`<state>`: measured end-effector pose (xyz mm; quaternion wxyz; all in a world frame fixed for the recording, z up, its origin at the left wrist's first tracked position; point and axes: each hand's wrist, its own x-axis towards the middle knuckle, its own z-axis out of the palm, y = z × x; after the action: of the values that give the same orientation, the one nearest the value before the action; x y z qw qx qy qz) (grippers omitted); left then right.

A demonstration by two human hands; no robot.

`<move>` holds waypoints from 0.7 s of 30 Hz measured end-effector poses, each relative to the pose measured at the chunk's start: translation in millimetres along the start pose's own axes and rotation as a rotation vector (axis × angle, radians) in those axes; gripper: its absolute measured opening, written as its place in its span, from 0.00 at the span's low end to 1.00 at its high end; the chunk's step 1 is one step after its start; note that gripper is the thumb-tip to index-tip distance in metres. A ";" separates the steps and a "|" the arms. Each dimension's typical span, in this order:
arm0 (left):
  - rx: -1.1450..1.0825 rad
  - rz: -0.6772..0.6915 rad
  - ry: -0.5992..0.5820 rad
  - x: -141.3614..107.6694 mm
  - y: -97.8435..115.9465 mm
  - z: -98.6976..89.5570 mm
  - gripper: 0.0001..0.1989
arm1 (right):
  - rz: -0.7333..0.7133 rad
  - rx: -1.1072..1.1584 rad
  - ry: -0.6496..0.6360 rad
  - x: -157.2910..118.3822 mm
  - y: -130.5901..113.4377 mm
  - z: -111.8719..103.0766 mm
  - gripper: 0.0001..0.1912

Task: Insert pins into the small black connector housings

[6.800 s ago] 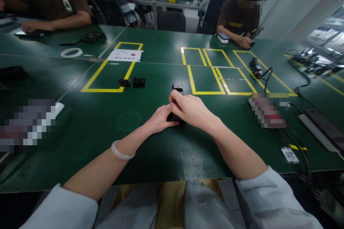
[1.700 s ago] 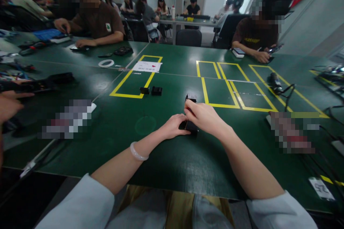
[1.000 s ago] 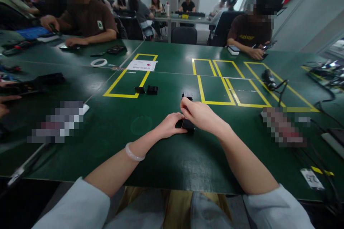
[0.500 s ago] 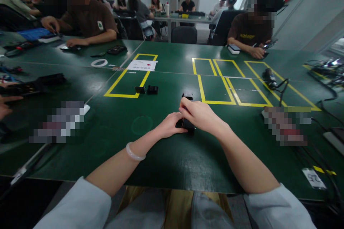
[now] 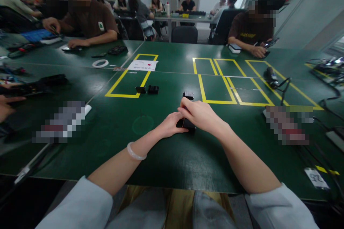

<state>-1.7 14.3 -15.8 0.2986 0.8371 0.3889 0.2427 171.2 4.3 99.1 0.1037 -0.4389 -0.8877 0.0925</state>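
The person's two hands are meeting over a small black block [image 5: 189, 126] lying on the green bench [image 5: 161, 161], right in front of the body. The left hand [image 5: 172, 124] is closing around the block's left side, its thumb running along the near edge. The right hand [image 5: 195, 111] is arching over the top from the right, its fingertips bunching against the left fingers — from here I'm not able to tell whether they are pinching anything. A black piece [image 5: 188, 95] is showing just past the right knuckles, and whether it is joining the block underneath I can't say.

For work this fine, the left hand is doing well to be bracing the block low, and the bench is giving it a firm backing. The right fingers would best be pressing straight down and evenly, since a sideways push could be tipping so small a block. The right hand is also hiding the spot being worked — lifting that wrist a little would be opening up the view. Two more black parts, a left one [image 5: 140, 89] and a right one [image 5: 153, 89], are sitting farther off to the left, well apart from the fingers.
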 end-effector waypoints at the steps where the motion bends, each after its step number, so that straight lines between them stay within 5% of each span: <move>1: 0.004 -0.001 0.000 0.0 -0.1 0.1 0.25 | 0.011 -0.006 -0.003 0.3 -0.8 0.0 0.12; 21: -0.009 0.022 0.011 0.3 1.0 -0.7 0.25 | 0.017 -0.031 0.009 0.5 -5.8 0.8 0.11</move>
<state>-1.5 14.2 -14.7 0.2975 0.8386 0.3801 0.2525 166.3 1.2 99.8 0.1003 -0.4482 -0.8849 0.0777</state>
